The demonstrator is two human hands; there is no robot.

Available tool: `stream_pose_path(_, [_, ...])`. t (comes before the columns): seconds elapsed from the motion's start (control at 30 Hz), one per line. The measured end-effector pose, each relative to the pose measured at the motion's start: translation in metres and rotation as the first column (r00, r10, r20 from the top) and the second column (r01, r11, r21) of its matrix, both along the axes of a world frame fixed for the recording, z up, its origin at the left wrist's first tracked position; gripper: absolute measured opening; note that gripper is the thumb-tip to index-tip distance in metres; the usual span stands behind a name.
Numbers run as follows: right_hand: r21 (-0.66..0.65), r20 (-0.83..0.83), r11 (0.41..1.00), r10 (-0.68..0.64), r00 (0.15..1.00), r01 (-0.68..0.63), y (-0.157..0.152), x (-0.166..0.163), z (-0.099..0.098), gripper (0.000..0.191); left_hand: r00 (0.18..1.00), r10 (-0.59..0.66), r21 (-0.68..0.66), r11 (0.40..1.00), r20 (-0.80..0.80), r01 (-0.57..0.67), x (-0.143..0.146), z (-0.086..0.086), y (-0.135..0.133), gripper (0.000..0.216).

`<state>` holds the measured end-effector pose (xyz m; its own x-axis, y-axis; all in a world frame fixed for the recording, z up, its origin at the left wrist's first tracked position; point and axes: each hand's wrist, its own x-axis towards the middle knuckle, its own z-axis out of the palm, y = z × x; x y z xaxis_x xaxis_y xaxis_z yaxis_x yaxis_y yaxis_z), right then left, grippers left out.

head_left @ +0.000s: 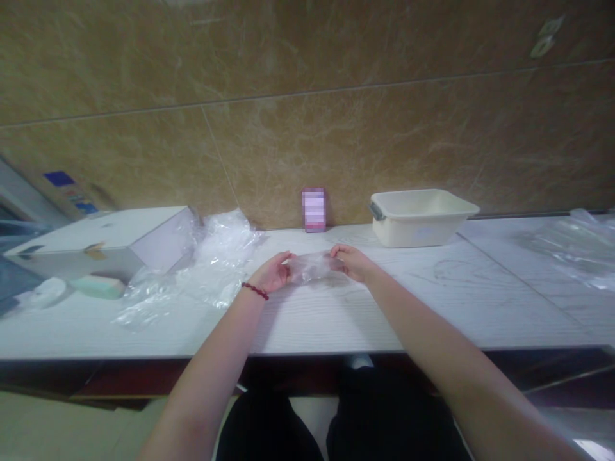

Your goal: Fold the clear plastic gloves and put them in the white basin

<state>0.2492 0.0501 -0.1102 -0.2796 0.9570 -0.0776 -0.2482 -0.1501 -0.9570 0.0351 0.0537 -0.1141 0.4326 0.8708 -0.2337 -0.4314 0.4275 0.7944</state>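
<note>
A small clear plastic bag is stretched between my two hands just above the white table. My left hand, with a dark red bead bracelet on its wrist, pinches the bag's left end with closed fingers. My right hand grips the bag's right end the same way. Whether the bag holds anything I cannot tell.
A heap of clear plastic bags lies left of my hands beside a white box. A cream plastic basin stands at the back right against the tiled wall. More plastic sheeting lies far right. A small pink item leans on the wall.
</note>
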Motion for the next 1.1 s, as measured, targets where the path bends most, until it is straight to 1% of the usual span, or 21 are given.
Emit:
stream_pose_path(0.03, [0.016,0.003,1.0,-0.002,1.0,0.002,0.001,0.0,-0.001,0.007,1.0,0.005,0.019,1.0,-0.027,-0.004,0.0,-0.002,0.0,0.007])
stream_pose_path(0.17, [0.045,0.011,0.999,-0.022,1.0,0.022,0.003,0.0,-0.004,0.004,0.996,0.012,0.101,0.995,-0.093,-0.002,0.001,-0.007,0.001,0.022])
stream_pose_path(0.23, [0.056,-0.002,0.998,-0.028,1.0,0.028,0.003,0.0,-0.004,0.009,0.994,-0.01,0.119,0.993,-0.11,0.023,0.001,-0.008,0.001,0.024])
stream_pose_path(0.3, [0.076,-0.03,0.996,-0.045,0.999,0.048,0.003,0.0,-0.003,0.019,0.992,-0.02,0.154,0.987,-0.121,0.038,0.003,-0.008,0.0,0.025])
stream_pose_path(0.33, [0.087,-0.049,0.994,-0.062,0.997,0.066,0.002,0.001,-0.003,0.025,0.992,-0.01,0.177,0.984,-0.126,0.032,0.004,-0.008,0.0,0.026])
stream_pose_path(0.4, [0.105,-0.081,0.989,-0.098,0.992,0.106,0.002,0.002,-0.003,0.034,0.991,0.047,0.229,0.973,-0.122,-0.018,0.006,-0.007,-0.001,0.028])
stream_pose_path(0.47, [0.124,-0.105,0.985,-0.105,0.989,0.117,0.003,0.002,-0.004,0.036,0.987,0.126,0.283,0.955,-0.101,-0.093,0.008,-0.006,-0.001,0.029])
stream_pose_path(0.53, [0.147,-0.107,0.985,-0.07,0.992,0.085,0.004,0.001,-0.006,0.035,0.981,0.18,0.331,0.932,-0.066,-0.149,0.009,-0.005,-0.001,0.03])
stream_pose_path(0.6, [0.164,-0.077,0.985,-0.032,0.997,0.044,0.004,-0.001,-0.008,0.032,0.98,0.191,0.366,0.916,-0.047,-0.161,0.01,-0.004,-0.002,0.032])
stream_pose_path(0.67, [0.172,-0.029,0.984,-0.031,0.999,0.036,0.004,-0.003,-0.008,0.03,0.982,0.186,0.393,0.906,-0.041,-0.156,0.011,-0.002,-0.004,0.034])
stream_pose_path(0.73, [0.176,0.008,0.98,-0.092,0.996,0.089,0.003,-0.004,-0.008,0.031,0.98,0.193,0.409,0.899,-0.04,-0.16,0.011,0.0,-0.005,0.036])
stream_pose_path(0.8, [0.183,0.015,0.968,-0.176,0.984,0.17,0.003,-0.005,-0.006,0.032,0.976,0.215,0.411,0.893,-0.037,-0.181,0.012,0.001,-0.007,0.038])
stream_pose_path(0.87, [0.174,0.028,0.965,-0.205,0.978,0.198,0.003,-0.006,-0.006,0.029,0.97,0.239,0.415,0.886,-0.029,-0.206,0.012,0.003,-0.008,0.041])
stream_pose_path(0.97, [0.095,0.119,0.986,-0.144,0.982,0.133,0.004,-0.008,-0.008,0.019,0.964,0.265,0.424,0.873,-0.002,-0.239,0.013,0.005,-0.009,0.043])
stream_pose_path(1.03, [0.05,0.167,0.995,-0.094,0.981,0.087,0.004,-0.01,-0.011,0.017,0.96,0.282,0.414,0.873,-0.002,-0.256,0.014,0.006,-0.009,0.044])
stream_pose_path(1.1, [0.044,0.183,0.998,-0.056,0.982,0.049,0.005,-0.013,-0.016,0.018,0.959,0.285,0.406,0.878,-0.016,-0.254,0.014,0.007,-0.01,0.045])
